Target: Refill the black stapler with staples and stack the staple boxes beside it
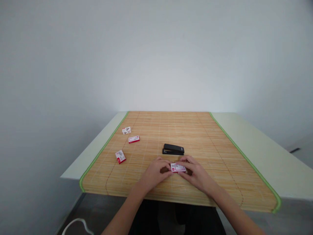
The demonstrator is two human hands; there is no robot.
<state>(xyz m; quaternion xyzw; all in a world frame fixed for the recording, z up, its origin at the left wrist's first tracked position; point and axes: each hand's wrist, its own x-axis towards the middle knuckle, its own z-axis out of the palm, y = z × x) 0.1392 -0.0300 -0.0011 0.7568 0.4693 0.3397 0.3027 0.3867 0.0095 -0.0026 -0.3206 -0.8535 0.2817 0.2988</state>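
A small white and red staple box (178, 167) lies low over the bamboo mat (215, 153), gripped from both ends. My left hand (156, 173) pinches its left end with curled fingers. My right hand (195, 173) closes round its right end. Just behind the box, a black stapler (173, 149) lies flat on the mat, a short gap from my fingers.
Three more small white and red boxes sit on the mat's left side: one at the far left (126, 130), one beside it (134, 139), one nearer (120, 156). The mat has a green border and covers a pale table (274, 156) against a white wall.
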